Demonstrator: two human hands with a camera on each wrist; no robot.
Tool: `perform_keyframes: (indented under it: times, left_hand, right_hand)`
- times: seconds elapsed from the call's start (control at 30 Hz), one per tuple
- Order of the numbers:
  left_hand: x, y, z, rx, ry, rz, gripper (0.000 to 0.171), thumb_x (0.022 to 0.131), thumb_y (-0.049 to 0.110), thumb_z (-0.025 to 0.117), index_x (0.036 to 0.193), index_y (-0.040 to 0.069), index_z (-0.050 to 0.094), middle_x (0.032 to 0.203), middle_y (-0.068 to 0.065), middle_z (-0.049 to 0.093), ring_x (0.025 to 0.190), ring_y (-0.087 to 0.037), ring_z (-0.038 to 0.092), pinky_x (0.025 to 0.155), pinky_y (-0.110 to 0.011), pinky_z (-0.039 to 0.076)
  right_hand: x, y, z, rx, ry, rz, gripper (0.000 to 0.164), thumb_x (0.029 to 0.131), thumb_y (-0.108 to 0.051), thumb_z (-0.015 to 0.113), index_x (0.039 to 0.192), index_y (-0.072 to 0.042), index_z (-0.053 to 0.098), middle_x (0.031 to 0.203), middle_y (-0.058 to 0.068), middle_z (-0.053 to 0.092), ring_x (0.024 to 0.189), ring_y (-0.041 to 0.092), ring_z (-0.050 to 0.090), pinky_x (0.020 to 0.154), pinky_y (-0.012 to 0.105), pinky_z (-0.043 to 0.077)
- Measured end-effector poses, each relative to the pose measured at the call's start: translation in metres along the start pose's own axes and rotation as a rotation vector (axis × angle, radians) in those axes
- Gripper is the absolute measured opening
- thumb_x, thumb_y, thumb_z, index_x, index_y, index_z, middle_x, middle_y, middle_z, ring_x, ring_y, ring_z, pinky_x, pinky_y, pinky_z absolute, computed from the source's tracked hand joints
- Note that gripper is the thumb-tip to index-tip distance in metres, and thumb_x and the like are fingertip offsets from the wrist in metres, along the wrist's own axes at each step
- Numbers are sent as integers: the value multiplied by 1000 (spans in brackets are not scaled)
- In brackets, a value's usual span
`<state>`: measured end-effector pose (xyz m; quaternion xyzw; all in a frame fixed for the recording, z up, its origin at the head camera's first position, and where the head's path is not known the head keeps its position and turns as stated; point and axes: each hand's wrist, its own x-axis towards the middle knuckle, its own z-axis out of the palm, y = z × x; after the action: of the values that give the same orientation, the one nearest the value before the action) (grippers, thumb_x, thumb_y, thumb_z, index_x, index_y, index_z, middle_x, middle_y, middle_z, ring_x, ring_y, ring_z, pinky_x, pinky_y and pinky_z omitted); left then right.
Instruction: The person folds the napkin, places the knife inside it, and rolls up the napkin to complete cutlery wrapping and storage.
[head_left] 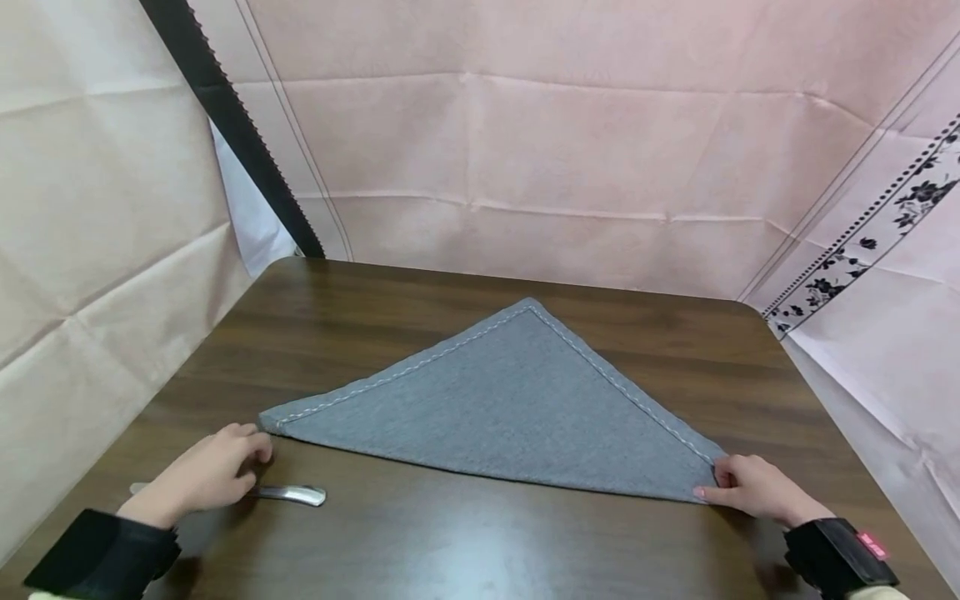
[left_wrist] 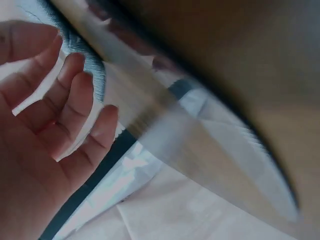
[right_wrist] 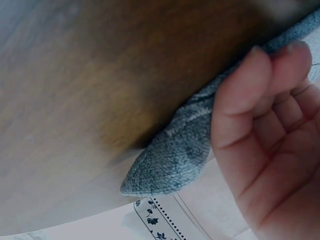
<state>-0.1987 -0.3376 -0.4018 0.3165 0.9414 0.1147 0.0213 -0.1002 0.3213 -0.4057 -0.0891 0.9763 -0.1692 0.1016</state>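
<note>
Grey cloth [head_left: 487,408], one, pinched by right hand [head_left: 759,490]; one knife [head_left: 298,494] beneath left hand [head_left: 208,468], relaxed, loosely bent.

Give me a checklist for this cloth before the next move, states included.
1. Grey cloth laid as a triangle: ok.
2. Cloth within the table's edges: ok.
3. Right grip pinching the right corner: ok.
4. Left grip holding the left corner: not ok; fingers loosely curved, holding nothing.
5. Metal utensil clear of the left grip: not ok; it passes beneath.
6. Cloth's underside: cannot tell; hidden.
</note>
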Motion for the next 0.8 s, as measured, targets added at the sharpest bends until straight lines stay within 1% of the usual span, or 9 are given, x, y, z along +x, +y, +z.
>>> perform_keyframes:
  times: [0.1,0.2,0.3,0.47,0.57,0.67,0.73,0.8]
  left_hand:
    - [-8,2,2,19,-47,0,28,66,1,68,83,20,57,82,8,44,74,-14,42,58,-32,35]
    - [-8,4,4,25,-74,17,31,64,0,69,83,21,56,82,7,42,73,-15,40,56,-31,32]
    - [-8,5,5,44,-83,34,32,62,0,69,80,21,54,79,7,41,70,-14,39,54,-30,31]
    - [-12,11,6,137,-83,6,33,58,-1,68,70,22,47,70,9,37,62,-11,35,51,-28,28]
    - [-10,14,7,179,-83,-3,34,58,-2,67,65,20,43,65,8,36,58,-10,32,50,-28,28]
    - [-5,13,10,179,-96,25,33,58,-3,67,66,18,44,63,8,36,56,-10,32,51,-28,28]
    - [-4,11,12,157,-103,42,32,58,-3,67,67,18,44,63,8,36,56,-9,31,51,-28,27]
    - [-4,6,15,120,-88,69,33,59,-3,66,67,18,42,64,8,34,56,-8,30,51,-27,26]
  right_hand:
    - [0,1,0,-1,-3,3,36,80,-35,67,63,-14,44,56,-8,30,49,4,31,48,21,24]
    - [0,2,1,-6,1,1,36,80,-35,67,63,-14,43,56,-8,30,49,4,31,47,21,24]
    - [1,1,2,-6,7,-10,36,80,-35,67,63,-14,43,55,-9,30,48,3,30,48,21,23]
    - [2,-1,4,-21,26,-29,37,80,-36,67,62,-15,42,55,-10,29,48,2,29,48,20,23]
    - [1,-2,3,-33,43,-26,38,79,-36,68,61,-15,41,54,-10,29,48,2,29,48,20,23]
    - [-1,-2,2,-37,54,-13,38,79,-35,68,61,-15,41,54,-9,29,47,3,29,48,20,23]
    - [-1,-2,2,-33,55,-7,38,79,-35,69,62,-15,41,54,-9,30,47,3,29,47,20,23]
    - [0,-2,2,-30,50,0,37,79,-36,68,62,-15,42,54,-9,30,48,4,29,47,20,24]
